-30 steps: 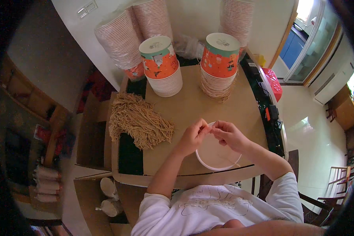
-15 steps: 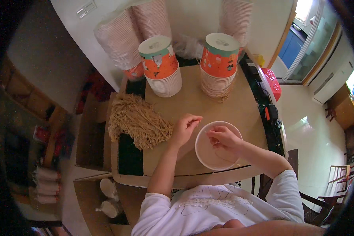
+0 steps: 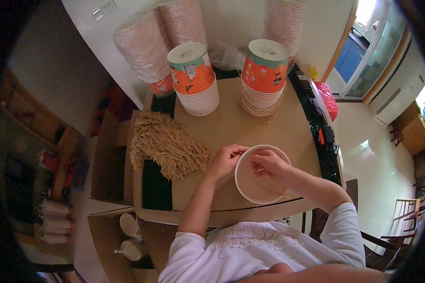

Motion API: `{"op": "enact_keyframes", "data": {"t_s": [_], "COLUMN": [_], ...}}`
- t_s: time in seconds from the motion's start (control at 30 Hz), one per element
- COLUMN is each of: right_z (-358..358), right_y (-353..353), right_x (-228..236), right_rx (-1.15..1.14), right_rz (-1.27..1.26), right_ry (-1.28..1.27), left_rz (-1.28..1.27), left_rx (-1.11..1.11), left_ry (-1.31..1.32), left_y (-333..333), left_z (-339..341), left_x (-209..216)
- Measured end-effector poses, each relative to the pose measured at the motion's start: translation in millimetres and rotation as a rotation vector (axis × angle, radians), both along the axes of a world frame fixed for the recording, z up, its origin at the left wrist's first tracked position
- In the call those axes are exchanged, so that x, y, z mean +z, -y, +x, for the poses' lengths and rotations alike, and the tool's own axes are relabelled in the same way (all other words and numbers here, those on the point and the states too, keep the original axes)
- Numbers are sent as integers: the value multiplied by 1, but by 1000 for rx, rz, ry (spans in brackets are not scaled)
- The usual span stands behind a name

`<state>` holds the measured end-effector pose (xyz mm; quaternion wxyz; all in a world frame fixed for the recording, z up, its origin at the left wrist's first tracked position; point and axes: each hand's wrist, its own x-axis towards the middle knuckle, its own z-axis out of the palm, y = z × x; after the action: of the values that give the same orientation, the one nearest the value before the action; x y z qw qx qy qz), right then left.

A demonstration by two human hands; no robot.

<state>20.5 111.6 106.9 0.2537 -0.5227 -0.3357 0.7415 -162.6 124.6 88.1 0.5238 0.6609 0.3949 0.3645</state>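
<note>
We see both hands close together, in front of the white shirt. The left hand (image 3: pixel 225 161) has its fingers bent at the upper left rim of the white tub (image 3: pixel 239 185); whether they grip the rim or only rest by it, we cannot tell. The right hand (image 3: pixel 270 165) is over the opening of the tub, with its fingers curled inward; we cannot tell if they pinch something. The tub lies just beneath this hand, its mouth toward us, near the front edge of the surface (image 3: pixel 217 127). Inside it we notice one thin brown string (image 3: pixel 272 190), which reaches to the lower right rim.

To the left of the hands rests a thick bundle of brown strings (image 3: pixel 169 147). Farther back we find two stacks of upside-down tubs, the left stack (image 3: pixel 194 81) and the right stack (image 3: pixel 266 70), each with an orange and green top one. Around the lower part of the right stack there are brown strings. Behind them, wrapped stacks (image 3: pixel 144 47) stand near the wall. Beyond the right edge, we see a red stool (image 3: pixel 327 100).
</note>
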Motion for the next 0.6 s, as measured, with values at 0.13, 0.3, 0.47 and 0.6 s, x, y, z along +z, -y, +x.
{"op": "enact_keyframes", "data": {"t_s": [0.13, 0.3, 0.47, 0.6], "right_z": [1, 1, 0, -2], "right_y": [-1, -2, -3, -2], "right_x": [-3, -6, -6, -6], "right_rx": [15, 17, 19, 12], "right_rz": [5, 10, 18, 0], "right_ry": [-15, -30, -30, -12], "left_rz": [2, 1, 11, 10], "left_rx": [11, 8, 23, 50], "left_ry": [-14, 24, 6, -7], "left_y": [1, -2, -2, -3], "left_z": [1, 0, -1, -1], "left_x": [2, -11, -12, -19]}}
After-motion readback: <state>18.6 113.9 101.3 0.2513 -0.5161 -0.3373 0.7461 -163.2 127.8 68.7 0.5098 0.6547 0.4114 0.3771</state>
